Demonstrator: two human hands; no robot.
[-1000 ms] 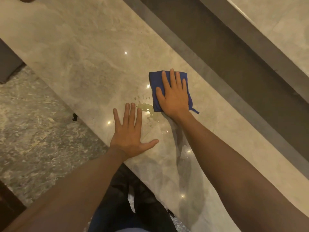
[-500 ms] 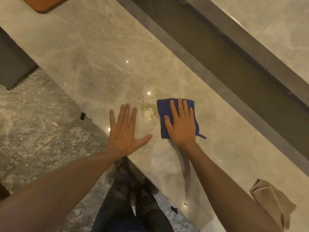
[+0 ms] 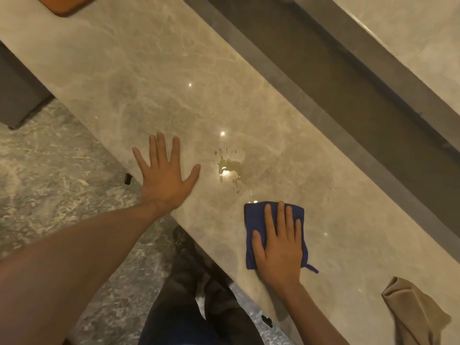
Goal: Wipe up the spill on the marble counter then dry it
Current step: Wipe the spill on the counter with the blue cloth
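Observation:
A small yellowish spill point(image 3: 230, 168) with a few droplets lies on the beige marble counter point(image 3: 149, 83). My right hand point(image 3: 280, 247) presses flat on a folded blue cloth point(image 3: 254, 220), which lies below and right of the spill, near the counter's front edge and apart from the puddle. My left hand point(image 3: 164, 175) rests flat on the counter with fingers spread, left of the spill, holding nothing.
A tan cloth point(image 3: 413, 312) lies crumpled on the counter at the lower right. An orange-brown board's corner point(image 3: 67, 6) shows at the top left. A dark recessed channel point(image 3: 348, 83) runs behind the counter. Grey stone floor point(image 3: 49, 183) and my legs are below.
My right hand has slid the blue cloth toward me and away from the spill, leaving the puddle uncovered. My left hand stays flat on the counter.

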